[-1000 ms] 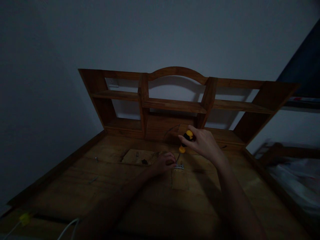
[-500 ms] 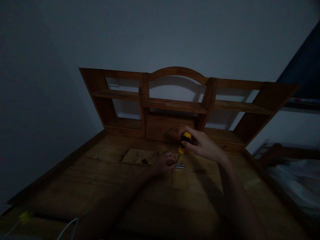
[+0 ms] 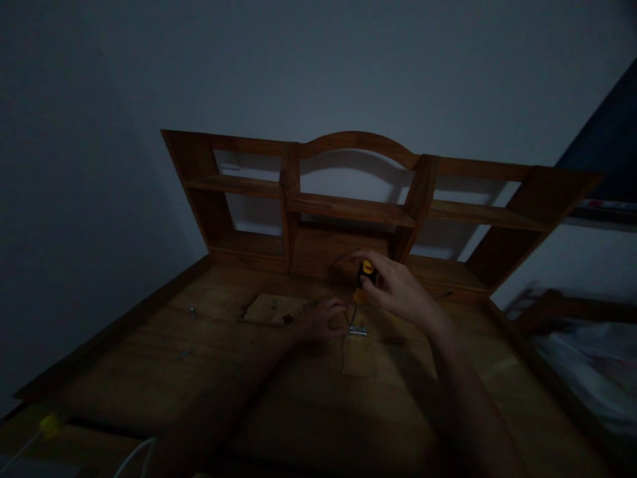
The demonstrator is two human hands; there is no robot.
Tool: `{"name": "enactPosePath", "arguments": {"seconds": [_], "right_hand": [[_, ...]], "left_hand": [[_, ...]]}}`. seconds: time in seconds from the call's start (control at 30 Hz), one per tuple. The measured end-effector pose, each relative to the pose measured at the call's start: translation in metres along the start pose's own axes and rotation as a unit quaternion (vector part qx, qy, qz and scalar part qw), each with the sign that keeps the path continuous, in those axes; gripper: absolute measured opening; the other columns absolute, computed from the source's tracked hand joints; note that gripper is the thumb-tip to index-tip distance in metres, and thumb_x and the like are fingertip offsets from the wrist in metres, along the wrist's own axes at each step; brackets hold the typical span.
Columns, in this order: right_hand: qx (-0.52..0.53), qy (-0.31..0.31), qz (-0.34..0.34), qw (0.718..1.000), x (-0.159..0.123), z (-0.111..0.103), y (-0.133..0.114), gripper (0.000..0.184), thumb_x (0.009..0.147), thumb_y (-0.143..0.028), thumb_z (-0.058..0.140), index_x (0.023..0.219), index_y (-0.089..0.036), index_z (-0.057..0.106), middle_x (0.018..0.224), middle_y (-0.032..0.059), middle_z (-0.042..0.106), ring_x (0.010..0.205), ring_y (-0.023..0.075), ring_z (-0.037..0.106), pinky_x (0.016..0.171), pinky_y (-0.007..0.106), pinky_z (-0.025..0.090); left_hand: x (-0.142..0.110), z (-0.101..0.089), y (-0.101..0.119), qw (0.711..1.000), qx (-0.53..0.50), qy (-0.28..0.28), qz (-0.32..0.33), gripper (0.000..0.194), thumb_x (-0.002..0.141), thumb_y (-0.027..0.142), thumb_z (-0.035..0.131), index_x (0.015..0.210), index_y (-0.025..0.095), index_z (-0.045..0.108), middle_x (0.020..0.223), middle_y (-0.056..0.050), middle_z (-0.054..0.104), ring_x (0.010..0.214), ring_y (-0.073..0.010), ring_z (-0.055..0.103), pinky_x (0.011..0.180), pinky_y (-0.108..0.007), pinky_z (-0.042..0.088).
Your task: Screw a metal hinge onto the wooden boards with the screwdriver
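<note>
A: From the head view, what do we have in our right hand [image 3: 395, 282]?

B: We have a screwdriver [image 3: 367, 275] there, its yellow-and-black handle gripped between thumb and curled fingers. We see the thin shaft [image 3: 353, 315] slanting down toward the left end of a small metal fitting [image 3: 357, 330]. Whether the tip is seated in it, we cannot tell.

A: And our left hand [image 3: 318, 320]?

B: We have it low over the wood, just left of the fitting, thumb and fingers curved and parted, with a gap showing between them. The thumb tip comes right up to the fitting's left end; we cannot tell if it touches.

A: Where does the fitting lie?

B: On the wooden board [image 3: 134, 372], at the far edge of a paler square patch [image 3: 359, 360], between our two hands and a little nearer the left.

A: What else do we see on the board?

B: Behind our left hand there is a rough, light-coloured patch [image 3: 263, 309], part of it hidden by the fingers. Well to the left lie a small metal piece [image 3: 194, 312] and, nearer us, a thin one [image 3: 184, 354], both too small for us to name surely.

A: And beyond?

B: We face a wooden shelf unit [image 3: 351, 210] with an arched top, standing before a pale wall [image 3: 318, 66].
</note>
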State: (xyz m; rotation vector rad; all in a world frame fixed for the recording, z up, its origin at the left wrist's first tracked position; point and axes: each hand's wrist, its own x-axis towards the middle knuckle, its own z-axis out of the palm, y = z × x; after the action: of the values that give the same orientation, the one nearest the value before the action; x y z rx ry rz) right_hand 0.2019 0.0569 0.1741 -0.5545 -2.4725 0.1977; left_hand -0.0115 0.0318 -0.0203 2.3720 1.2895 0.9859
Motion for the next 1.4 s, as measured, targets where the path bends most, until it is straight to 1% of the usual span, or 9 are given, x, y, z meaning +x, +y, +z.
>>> {"name": "enactPosePath", "arguments": {"seconds": [0.1,0.23,0.4,0.6,0.77,0.93,1.13,1.27,1.4], "right_hand": [[0.005,0.005,0.007,1.0,-0.001,-0.001,0.0,0.035,0.095,-0.032,0.048,0.129,-0.025,0.05,0.12,0.0069,0.064,0.107,0.0229,0.062,0.092,0.036,0.047],[-0.032,0.013,0.03,0.999,-0.001,0.0,-0.001,0.036,0.093,-0.038,0.05,0.126,-0.023,0.052,0.119,0.0093,0.064,0.104,0.0256,0.063,0.089,0.039,0.048],[-0.006,-0.016,0.011,1.0,-0.002,-0.003,-0.001,0.043,0.093,-0.03,0.049,0.136,-0.026,0.045,0.126,0.0071,0.061,0.106,0.0226,0.062,0.09,0.036,0.048],[-0.07,-0.002,0.044,0.997,-0.001,-0.001,-0.001,0.033,0.095,-0.038,0.046,0.122,-0.02,0.052,0.108,0.0091,0.066,0.097,0.0258,0.064,0.084,0.038,0.049],[-0.031,-0.003,0.002,1.0,-0.001,-0.001,-0.001,0.033,0.096,-0.032,0.042,0.128,-0.024,0.048,0.12,0.0078,0.063,0.106,0.0231,0.062,0.09,0.036,0.047],[-0.099,0.004,0.052,0.994,0.0,0.002,-0.003,0.032,0.096,-0.046,0.044,0.113,-0.021,0.054,0.101,0.0088,0.069,0.086,0.0256,0.066,0.073,0.036,0.049],[-0.025,-0.002,0.004,1.0,0.0,0.001,-0.002,0.038,0.093,-0.028,0.045,0.131,-0.026,0.047,0.124,0.0075,0.062,0.108,0.0234,0.062,0.092,0.038,0.047],[-0.074,0.017,0.045,0.996,0.0,0.003,-0.001,0.038,0.094,-0.043,0.047,0.127,-0.024,0.05,0.113,0.0086,0.066,0.097,0.0263,0.066,0.081,0.039,0.05],[-0.08,0.011,0.03,0.996,0.0,0.003,-0.003,0.041,0.092,-0.034,0.048,0.132,-0.023,0.045,0.121,0.0092,0.063,0.099,0.026,0.065,0.084,0.039,0.05]], "left_hand": [[-0.006,-0.011,-0.011,0.999,0.031,-0.021,-0.012,0.07,0.076,0.052,0.074,0.136,0.025,0.051,0.139,-0.01,0.046,0.127,-0.0278,0.046,0.108,-0.042,0.04],[-0.01,-0.017,-0.018,0.998,0.035,-0.043,-0.013,0.078,0.072,0.057,0.076,0.14,0.03,0.049,0.139,-0.009,0.046,0.127,-0.0276,0.046,0.108,-0.043,0.039],[-0.009,-0.018,-0.019,0.998,0.037,-0.036,-0.019,0.076,0.07,0.059,0.077,0.137,0.032,0.054,0.13,-0.009,0.051,0.118,-0.0264,0.052,0.102,-0.042,0.043],[-0.008,-0.018,-0.02,0.998,0.054,-0.021,-0.004,0.073,0.071,0.059,0.075,0.136,0.031,0.055,0.128,-0.01,0.054,0.116,-0.0266,0.052,0.101,-0.042,0.043],[-0.008,-0.019,-0.018,0.998,0.056,-0.016,0.007,0.073,0.07,0.058,0.078,0.134,0.031,0.057,0.125,-0.009,0.057,0.116,-0.0264,0.052,0.102,-0.041,0.042],[-0.007,-0.022,-0.016,0.999,0.045,-0.008,0.002,0.07,0.068,0.058,0.079,0.129,0.03,0.062,0.124,-0.009,0.059,0.118,-0.0266,0.052,0.103,-0.042,0.041],[-0.006,-0.021,-0.018,0.999,0.051,-0.01,-0.006,0.068,0.067,0.058,0.079,0.126,0.029,0.064,0.124,-0.009,0.06,0.115,-0.0261,0.055,0.1,-0.04,0.044],[-0.006,-0.022,-0.018,0.998,0.065,-0.02,-0.015,0.069,0.068,0.06,0.077,0.128,0.029,0.063,0.127,-0.009,0.058,0.116,-0.026,0.055,0.101,-0.04,0.043],[-0.007,-0.023,-0.016,0.997,0.061,-0.031,-0.021,0.069,0.069,0.06,0.077,0.13,0.031,0.061,0.128,-0.008,0.058,0.116,-0.0256,0.055,0.101,-0.039,0.044]]}}
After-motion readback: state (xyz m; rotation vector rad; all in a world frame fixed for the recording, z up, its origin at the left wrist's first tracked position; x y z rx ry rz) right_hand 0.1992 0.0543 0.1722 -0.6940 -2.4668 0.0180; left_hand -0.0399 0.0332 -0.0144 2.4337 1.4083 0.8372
